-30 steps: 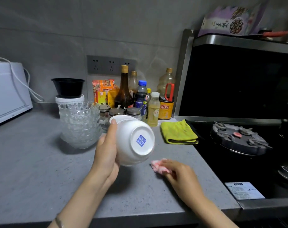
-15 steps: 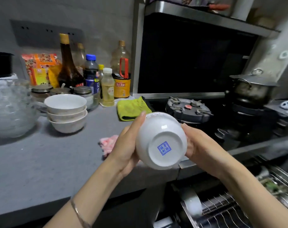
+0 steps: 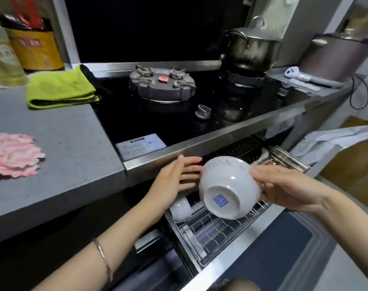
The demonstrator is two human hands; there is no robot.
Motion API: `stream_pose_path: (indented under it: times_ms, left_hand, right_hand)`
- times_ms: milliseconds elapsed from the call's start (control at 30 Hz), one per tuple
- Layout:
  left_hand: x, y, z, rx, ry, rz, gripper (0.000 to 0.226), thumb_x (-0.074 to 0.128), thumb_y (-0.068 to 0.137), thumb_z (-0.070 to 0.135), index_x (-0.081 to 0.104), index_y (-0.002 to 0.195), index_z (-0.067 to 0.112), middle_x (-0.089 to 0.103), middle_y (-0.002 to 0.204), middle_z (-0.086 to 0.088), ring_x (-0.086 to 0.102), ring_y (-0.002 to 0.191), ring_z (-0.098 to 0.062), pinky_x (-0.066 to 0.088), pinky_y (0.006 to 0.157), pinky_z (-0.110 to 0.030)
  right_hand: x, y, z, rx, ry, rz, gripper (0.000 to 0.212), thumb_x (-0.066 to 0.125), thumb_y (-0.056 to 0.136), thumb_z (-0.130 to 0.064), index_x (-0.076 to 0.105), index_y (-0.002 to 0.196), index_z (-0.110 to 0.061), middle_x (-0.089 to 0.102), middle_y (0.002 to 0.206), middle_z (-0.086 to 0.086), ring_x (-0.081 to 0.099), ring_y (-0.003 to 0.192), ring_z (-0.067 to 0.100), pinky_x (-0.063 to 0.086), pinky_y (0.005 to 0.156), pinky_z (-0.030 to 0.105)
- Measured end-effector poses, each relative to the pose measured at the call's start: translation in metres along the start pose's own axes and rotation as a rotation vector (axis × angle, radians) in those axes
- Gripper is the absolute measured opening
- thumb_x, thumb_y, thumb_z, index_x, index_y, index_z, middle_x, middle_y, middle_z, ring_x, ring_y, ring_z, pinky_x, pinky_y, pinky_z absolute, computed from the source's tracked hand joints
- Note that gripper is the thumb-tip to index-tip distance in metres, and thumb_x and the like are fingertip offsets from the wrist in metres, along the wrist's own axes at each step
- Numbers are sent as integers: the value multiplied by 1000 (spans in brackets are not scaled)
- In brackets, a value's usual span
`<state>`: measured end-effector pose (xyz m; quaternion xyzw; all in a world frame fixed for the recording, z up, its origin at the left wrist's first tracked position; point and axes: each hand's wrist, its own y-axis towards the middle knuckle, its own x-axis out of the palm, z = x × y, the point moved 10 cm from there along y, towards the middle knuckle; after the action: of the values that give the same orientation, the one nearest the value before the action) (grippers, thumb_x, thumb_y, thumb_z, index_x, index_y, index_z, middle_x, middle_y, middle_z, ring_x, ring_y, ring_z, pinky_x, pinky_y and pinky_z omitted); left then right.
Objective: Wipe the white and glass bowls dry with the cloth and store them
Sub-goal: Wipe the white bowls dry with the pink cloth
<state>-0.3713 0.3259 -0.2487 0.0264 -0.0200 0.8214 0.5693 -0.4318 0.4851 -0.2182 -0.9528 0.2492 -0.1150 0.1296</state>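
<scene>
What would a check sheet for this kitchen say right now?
Surface: grey countertop, beside a black hob.
Job's things: white bowl tilted above the open drawer rack; second bowl in the rack; pink cloth on the countertop.
Clutter: green cloth, bottles, lidded pot.
Hands: right hand grips the white bowl; left hand open beside it.
Cables: black cable hanging, far right.
Surroundings: pale towel draped right of the rack.

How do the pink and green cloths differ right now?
The pink cloth lies crumpled and striped pink-white; the green cloth is folded flat, plain. The pink cloth sits nearer the counter's front; the green cloth sits farther back, beside the hob. Both rest on the grey counter, untouched.
</scene>
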Motion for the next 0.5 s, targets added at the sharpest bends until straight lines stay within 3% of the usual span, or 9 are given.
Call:
stream_pose_path:
  times_ms: [100,133,233,267,333,400,500]
  left_hand:
    - [6,6,-42,17,168,-10,35,29,103,26,63,110,25,70,105,4,62,102,-13,49,90,-27]
    - [8,7,-57,41,250,-26,32,32,103,25,63,109,28,69,107,9,61,105,-9,47,93,-25]
    - [11,8,-95,105,608,-60,31,36,100,37,57,122,34,60,124,17,51,117,4,37,104,-22]
    - [11,9,-107,116,738,-60,35,35,99,40,50,131,35,53,133,16,45,123,3,33,106,-19]
    - [12,11,-128,130,916,-72,52,33,96,50,31,145,32,36,147,14,28,135,1,19,108,-14]
    - [13,14,-150,131,1034,-87,74,23,87,70,11,150,34,18,153,17,11,140,2,8,112,-20]
    - [11,22,-188,112,1213,-66,85,7,77,80,-3,150,37,4,156,18,2,144,-8,-3,115,-32]
  right_hand:
    - [-54,4,39,115,19,159,86,95,44,-36,63,113,4,67,77,6,64,65,11,56,61,24]
    - [-68,10,52,145,28,191,82,93,50,-33,61,114,7,68,81,7,65,67,12,57,61,25]
    - [-94,33,83,206,65,268,33,68,76,-21,66,103,-1,69,79,5,65,66,10,57,60,23]
    - [-100,43,93,225,52,277,27,63,78,-19,67,100,-4,68,79,4,64,68,10,56,62,23]
    - [-108,65,110,258,-1,286,25,61,79,-19,67,99,-7,68,84,5,62,76,13,53,68,26]
    - [-116,85,126,285,-44,309,20,59,87,-16,66,104,-6,67,92,8,60,85,18,50,75,31]
    - [-128,119,151,316,-84,338,17,53,95,-14,64,107,-7,66,93,8,59,84,20,48,67,30]
